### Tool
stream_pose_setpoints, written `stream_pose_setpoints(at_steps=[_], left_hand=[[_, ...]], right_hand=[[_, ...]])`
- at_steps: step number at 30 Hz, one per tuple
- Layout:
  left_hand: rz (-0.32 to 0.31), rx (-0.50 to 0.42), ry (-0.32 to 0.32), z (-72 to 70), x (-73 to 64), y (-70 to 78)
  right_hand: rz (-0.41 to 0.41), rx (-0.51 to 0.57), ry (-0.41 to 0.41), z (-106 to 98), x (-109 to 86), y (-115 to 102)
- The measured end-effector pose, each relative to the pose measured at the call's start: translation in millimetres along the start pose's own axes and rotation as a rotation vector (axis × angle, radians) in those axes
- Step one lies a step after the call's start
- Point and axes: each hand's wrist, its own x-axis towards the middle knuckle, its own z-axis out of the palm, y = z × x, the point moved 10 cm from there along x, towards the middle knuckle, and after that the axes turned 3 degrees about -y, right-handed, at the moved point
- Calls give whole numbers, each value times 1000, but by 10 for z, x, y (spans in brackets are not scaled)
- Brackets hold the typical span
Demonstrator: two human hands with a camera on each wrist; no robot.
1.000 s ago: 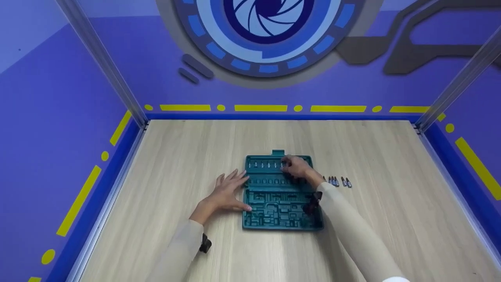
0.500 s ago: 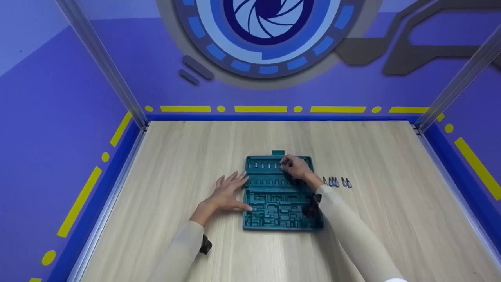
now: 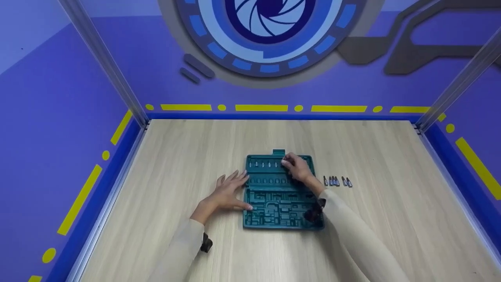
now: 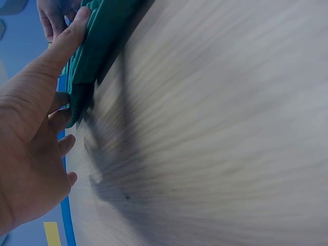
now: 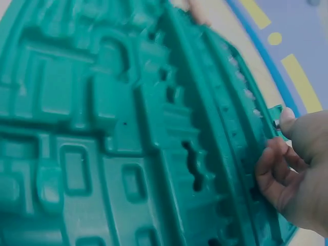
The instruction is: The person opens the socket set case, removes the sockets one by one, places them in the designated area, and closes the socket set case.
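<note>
A green plastic bit case (image 3: 276, 211) lies unfolded on the table. Several small silver screwdriver bits (image 3: 262, 165) stand in its far row of slots. My right hand (image 3: 298, 167) is over the right part of that row. In the right wrist view, its thumb and fingertips pinch a small metal screwdriver bit (image 5: 277, 124) at the case's far edge; most of that bit is hidden. My left hand (image 3: 227, 194) lies with fingers spread along the case's left side, the thumb (image 4: 77, 28) resting on the rim. More loose bits (image 3: 334, 181) lie in a line right of the case.
The wooden table (image 3: 188, 156) is bounded by a purple back wall (image 3: 235, 92) and side walls with metal corner posts. A latch tab (image 3: 278, 151) sticks out from the case's far edge. Dark cameras (image 3: 206, 243) are worn on both wrists.
My right hand has shifted very slightly at the far row, and its wrist has moved a little toward me, uncovering more of the loose bits. The left hand stays put.
</note>
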Motion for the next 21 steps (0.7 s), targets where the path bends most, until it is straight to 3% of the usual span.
stream_pose_setpoints(at_steps=[4, 9, 21], left_hand=[[0, -1, 0, 0, -14, -2], [-1, -5, -6, 2, -19, 15], [5, -13, -6, -7, 4, 12]], right_hand=[[15, 120, -59, -29, -124, -13], [-25, 210, -113, -118, -317, -14], [-14, 209, -179, -552, -686, 230]])
